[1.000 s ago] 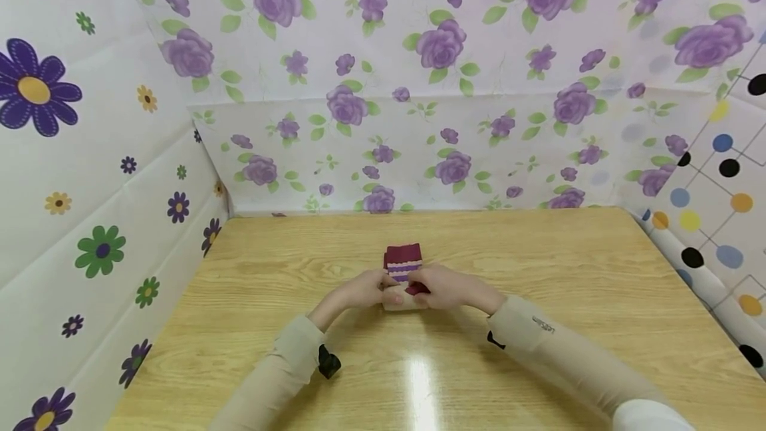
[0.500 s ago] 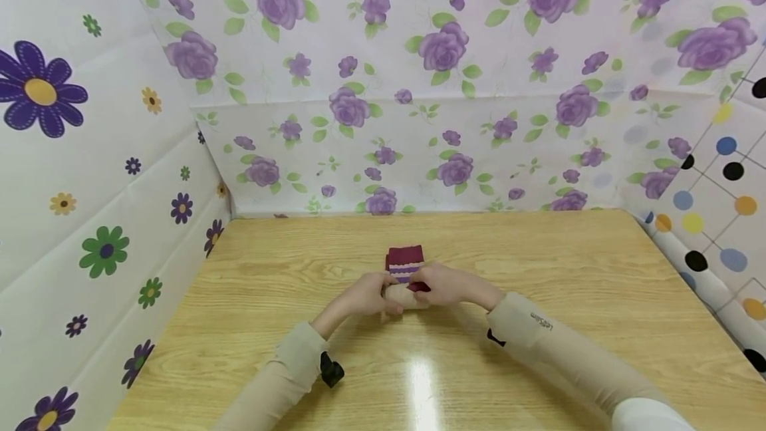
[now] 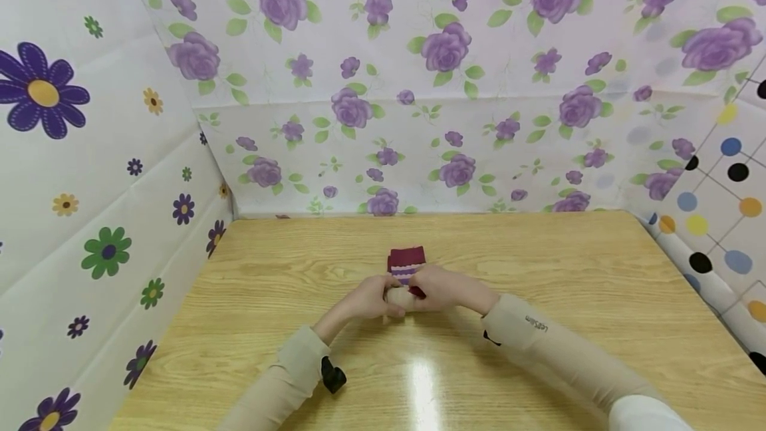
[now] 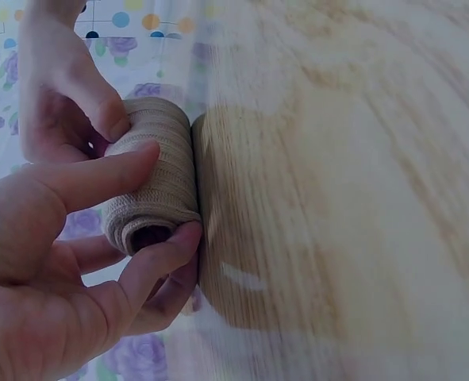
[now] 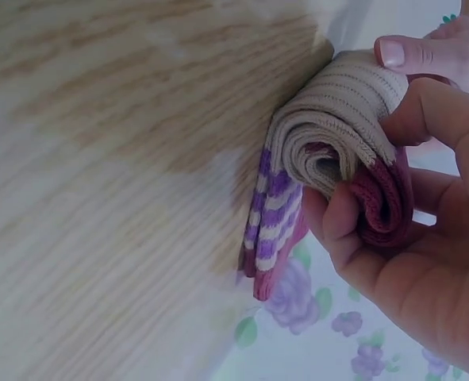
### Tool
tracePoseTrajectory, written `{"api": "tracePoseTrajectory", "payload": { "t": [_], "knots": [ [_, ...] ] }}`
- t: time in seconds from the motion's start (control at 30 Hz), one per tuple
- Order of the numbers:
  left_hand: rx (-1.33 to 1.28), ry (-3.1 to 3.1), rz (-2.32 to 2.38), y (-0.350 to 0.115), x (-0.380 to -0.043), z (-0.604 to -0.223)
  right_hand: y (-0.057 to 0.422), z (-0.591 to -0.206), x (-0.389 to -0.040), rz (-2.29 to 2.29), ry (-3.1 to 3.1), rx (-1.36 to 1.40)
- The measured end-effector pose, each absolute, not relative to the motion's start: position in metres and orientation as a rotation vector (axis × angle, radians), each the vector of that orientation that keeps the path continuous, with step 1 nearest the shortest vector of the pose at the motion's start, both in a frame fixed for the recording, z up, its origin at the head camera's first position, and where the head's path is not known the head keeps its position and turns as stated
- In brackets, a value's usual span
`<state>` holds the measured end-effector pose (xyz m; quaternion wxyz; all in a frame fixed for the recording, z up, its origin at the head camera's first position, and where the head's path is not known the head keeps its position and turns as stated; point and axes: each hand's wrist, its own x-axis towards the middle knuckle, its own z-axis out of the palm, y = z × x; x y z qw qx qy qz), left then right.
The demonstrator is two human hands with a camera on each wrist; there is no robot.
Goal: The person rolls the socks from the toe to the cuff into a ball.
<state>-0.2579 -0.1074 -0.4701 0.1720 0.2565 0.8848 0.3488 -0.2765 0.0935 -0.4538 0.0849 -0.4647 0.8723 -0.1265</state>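
Note:
A pair of socks (image 3: 407, 257), beige, burgundy and striped purple and white, lies on the table, its near part wound into a thick beige roll (image 4: 159, 163). My left hand (image 3: 372, 298) holds the roll's left end, thumb and fingers curled about it. At the other end my right hand (image 3: 441, 288) grips the roll; in the right wrist view its fingers curl round the spiral end and a burgundy fold (image 5: 385, 202). The flat striped part (image 5: 274, 210) stretches away from the roll, burgundy at its far end. From the head view, the hands hide much of the roll.
The wooden table (image 3: 287, 251) reflects a bright light streak near its front. Flower-printed cloth (image 3: 335, 165) rises behind it, with a patterned sheet (image 3: 102, 185) on the left and a dotted one (image 3: 712, 218) on the right. Both sleeves are beige, with black wrist pieces.
My left thumb has shifted from the top of the roll to its near side. The right hand has come a little left and covers more of the beige roll.

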Motion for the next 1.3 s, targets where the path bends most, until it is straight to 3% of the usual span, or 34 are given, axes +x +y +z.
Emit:
{"api": "tracePoseTrajectory", "payload": {
  "t": [0.87, 1.3],
  "knots": [
    [0.649, 2.548, 1.063, -0.106, -0.256, -0.472, 0.08, -0.449, -0.304, -0.348, 2.485, -1.031],
    [0.798, 2.888, 0.804, -0.087, -0.25, -0.461, 0.089, -0.452, -0.308, -0.518, 2.473, -0.906]
  ]
}}
